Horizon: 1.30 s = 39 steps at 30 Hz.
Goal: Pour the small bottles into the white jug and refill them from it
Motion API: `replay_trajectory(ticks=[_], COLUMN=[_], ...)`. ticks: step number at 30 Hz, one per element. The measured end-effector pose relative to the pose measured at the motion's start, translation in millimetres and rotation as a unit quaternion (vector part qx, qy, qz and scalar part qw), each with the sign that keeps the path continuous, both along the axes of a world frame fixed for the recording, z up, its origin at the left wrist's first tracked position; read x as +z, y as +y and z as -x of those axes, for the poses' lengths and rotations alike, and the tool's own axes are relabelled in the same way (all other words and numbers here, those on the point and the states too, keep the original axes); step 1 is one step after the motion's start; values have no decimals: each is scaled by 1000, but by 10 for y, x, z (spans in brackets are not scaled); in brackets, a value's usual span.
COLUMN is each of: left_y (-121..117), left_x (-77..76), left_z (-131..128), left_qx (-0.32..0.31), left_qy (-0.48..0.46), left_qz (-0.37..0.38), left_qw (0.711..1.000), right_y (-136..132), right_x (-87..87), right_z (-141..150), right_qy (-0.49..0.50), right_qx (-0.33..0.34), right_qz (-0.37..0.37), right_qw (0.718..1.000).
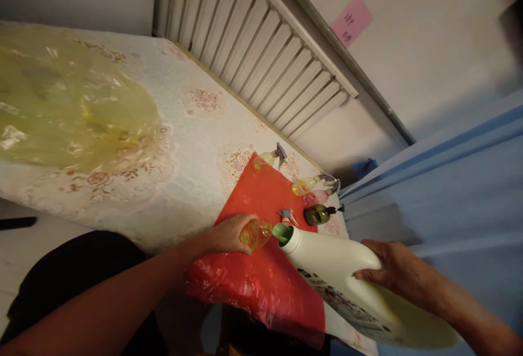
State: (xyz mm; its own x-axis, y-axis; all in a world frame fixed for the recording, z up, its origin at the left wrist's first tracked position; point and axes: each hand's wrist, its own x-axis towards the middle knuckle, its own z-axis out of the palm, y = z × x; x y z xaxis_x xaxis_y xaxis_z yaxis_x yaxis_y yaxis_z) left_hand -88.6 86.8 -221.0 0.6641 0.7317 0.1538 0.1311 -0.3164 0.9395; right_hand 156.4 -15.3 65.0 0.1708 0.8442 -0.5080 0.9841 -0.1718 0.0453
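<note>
My left hand (237, 234) is wrapped round a small clear bottle (256, 234) holding yellow-orange liquid. My right hand (394, 263) grips a large pale cream jug (335, 258) by its handle, tilted so its uncapped mouth meets the small bottle's neck. Something green (281, 233) shows in the jug's mouth and reaches to the bottle; whether it is liquid or a funnel I cannot make out. Under both lies a red plastic sheet (261, 192). A detached spray head (287, 216) rests on the sheet just beyond the bottle.
Spray bottles with yellowish (304, 186) and pink (316, 198) liquid stand near a dark green pump bottle (316, 215). Another spray bottle (265, 161) is further left. A yellow plastic bag (77, 110) covers the left of the flowered tablecloth (196, 149). A radiator (245, 34) and blue curtain (461, 192) border the table.
</note>
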Motion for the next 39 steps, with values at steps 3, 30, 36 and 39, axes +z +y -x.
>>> replay_trajectory(ticks=[3, 30, 36, 39], left_y=[3, 12, 7, -4], left_x=[3, -34, -42, -28], left_z=[-1, -15, -19, -12], left_qx=[-4, -3, 1, 5], left_qy=[5, -14, -13, -20], left_qz=[2, 4, 7, 7], left_qw=[1000, 1000, 1000, 1000], right_y=[-8, -5, 2, 1], right_x=[7, 2, 8, 10], right_z=[3, -13, 3, -2], right_qy=[-5, -7, -7, 3], right_qx=[3, 4, 8, 3], right_qz=[2, 0, -2, 3], right_qw=[1000, 1000, 1000, 1000])
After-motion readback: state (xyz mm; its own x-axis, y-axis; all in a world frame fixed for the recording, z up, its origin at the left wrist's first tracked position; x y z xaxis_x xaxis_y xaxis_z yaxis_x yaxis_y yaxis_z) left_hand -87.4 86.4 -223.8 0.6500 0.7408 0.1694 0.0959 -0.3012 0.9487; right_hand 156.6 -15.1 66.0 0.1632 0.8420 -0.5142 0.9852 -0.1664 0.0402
